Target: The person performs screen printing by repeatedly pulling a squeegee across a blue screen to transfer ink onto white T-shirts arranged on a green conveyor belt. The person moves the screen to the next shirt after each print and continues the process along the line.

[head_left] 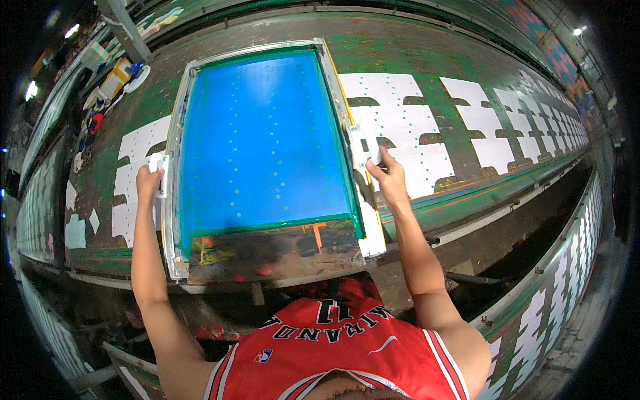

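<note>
A large screen-printing frame with a blue mesh lies over the green-stained print table in front of me. Rows of small pale dots run down the mesh. On the frame's left side, my left hand is closed around a white handle. Opposite it, my right hand grips the white handle on the right side; part of its fingers is hidden. White cut pieces with dotted patterns lie flat on both sides of the frame, one on the left and another close on the right.
More white cut pieces run along the print table to the far right. A metal rail follows its near edge. A second table with white pieces stands at lower right. Rags and containers clutter the far left.
</note>
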`<state>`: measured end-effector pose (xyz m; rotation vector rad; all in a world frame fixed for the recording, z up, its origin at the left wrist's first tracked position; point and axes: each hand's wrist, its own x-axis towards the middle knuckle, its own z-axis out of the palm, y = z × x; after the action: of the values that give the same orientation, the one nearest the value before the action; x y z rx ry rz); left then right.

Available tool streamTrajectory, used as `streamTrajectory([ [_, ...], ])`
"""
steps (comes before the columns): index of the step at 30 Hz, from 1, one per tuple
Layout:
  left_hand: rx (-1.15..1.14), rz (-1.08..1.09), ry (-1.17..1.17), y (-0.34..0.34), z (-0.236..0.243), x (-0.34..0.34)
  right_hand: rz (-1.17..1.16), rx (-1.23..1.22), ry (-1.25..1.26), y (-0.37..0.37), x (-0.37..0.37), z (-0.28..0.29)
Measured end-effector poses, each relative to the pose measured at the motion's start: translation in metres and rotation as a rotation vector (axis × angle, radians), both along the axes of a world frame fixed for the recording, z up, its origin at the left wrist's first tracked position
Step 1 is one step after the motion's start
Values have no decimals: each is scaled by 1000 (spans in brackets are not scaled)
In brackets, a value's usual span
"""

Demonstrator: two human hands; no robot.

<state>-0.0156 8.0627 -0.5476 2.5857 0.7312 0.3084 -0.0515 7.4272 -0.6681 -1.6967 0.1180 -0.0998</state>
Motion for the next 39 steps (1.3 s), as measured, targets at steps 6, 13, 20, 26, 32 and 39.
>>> streamTrajectory([
  [6,-209,-119,-39,-120,-19,18,-122,-55,-58,-112,-22,13],
  [13,-412,-239,-6,-300,-28,-7,-189,27,-55,-277,-77,9],
  [20,-450,-234,-28,-443,-39,-50,-178,-43,-20,-418,-119,-11],
  [26,-517,-228,9,-508,-64,-63,-177,-26,-17,-483,-122,-27],
  [32,-437,-183,-13,-519,-94,-60,-164,15,30,-502,-109,-39],
  [39,-467,-158,-61,-510,-115,-40,-151,-55,37,-502,-84,-42],
])
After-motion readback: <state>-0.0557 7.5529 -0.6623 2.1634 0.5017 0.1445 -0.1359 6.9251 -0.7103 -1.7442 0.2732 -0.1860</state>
